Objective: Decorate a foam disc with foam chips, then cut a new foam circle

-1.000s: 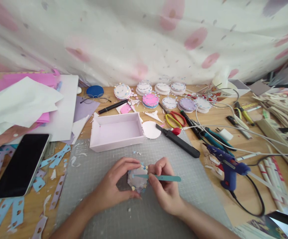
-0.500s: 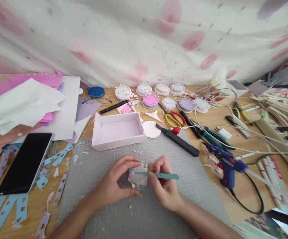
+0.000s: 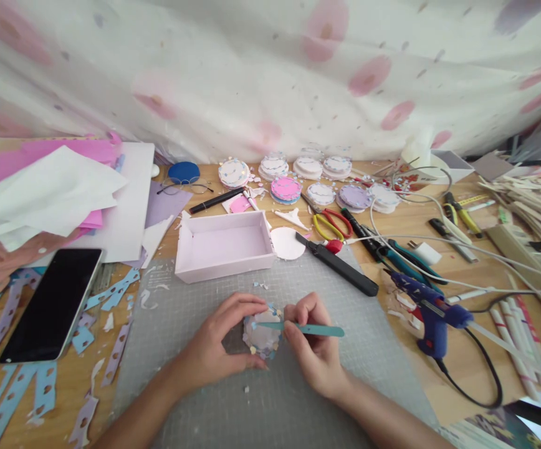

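On the grey cutting mat (image 3: 196, 399), a small white paper disc (image 3: 265, 340) has little blue, cream and lilac paper bits around its rim. My left hand (image 3: 221, 343) curves round its left side, thumb below and fingers above, gripping it by the edge. My right hand (image 3: 315, 349) pinches teal tweezers (image 3: 324, 330) between thumb and fingers. The tweezers lie nearly level across the disc, their tip at a tiny blue bit near its left rim. Whether the tip grips that bit is too small to tell.
Beyond my hands stand a pale lilac box (image 3: 226, 249) and a black craft knife (image 3: 343, 268). Several decorated discs (image 3: 285, 189) line the back. At right lie a blue glue gun (image 3: 432, 308) and white cables. A phone (image 3: 53, 305) and punched paper strips (image 3: 15, 393) are at left.
The tweezers' tip stays near the disc's left rim, with only slight movement. My left hand keeps its hold on the disc. The whole view shifts a little.
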A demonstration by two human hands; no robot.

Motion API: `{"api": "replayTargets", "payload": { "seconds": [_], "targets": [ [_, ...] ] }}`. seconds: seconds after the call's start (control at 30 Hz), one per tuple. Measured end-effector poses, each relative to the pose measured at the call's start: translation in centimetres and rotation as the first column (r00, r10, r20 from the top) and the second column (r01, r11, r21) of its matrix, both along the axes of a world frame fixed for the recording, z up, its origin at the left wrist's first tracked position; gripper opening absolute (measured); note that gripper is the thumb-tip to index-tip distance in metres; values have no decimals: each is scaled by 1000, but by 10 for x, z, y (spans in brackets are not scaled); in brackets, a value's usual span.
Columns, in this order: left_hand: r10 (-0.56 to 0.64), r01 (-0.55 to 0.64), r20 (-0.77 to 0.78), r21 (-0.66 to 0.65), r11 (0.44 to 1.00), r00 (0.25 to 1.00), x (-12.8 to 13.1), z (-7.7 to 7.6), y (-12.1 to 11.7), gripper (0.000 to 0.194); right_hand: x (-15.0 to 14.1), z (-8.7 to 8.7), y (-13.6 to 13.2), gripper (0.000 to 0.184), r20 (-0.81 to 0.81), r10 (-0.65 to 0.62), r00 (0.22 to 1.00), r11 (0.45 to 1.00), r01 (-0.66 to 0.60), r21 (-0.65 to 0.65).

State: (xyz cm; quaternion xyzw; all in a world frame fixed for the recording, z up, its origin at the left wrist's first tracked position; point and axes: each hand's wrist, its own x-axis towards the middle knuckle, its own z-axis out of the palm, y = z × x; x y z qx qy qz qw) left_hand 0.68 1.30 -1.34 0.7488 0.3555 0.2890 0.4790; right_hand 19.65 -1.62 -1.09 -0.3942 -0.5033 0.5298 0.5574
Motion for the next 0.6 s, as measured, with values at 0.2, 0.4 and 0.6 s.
{"api": "replayTargets", "payload": {
  "seconds": [0.2, 0.4, 0.6],
  "targets": [
    [6, -6, 2, -11, 1000, 1000, 0, 2, 0, 61, 1, -1, -1, 20, 28, 13, 1000, 1000, -13, -1],
    [7, -8, -14, -25, 1000, 1000, 0, 3, 0, 61, 2, -1, -2, 20, 81, 27, 996, 1000, -27, -6],
    [9, -9, -20, -28, 1000, 1000, -1, 3, 1, 62, 3, -1, -2, 19, 94, 33, 995, 999, -31, -17]
  ]
}}
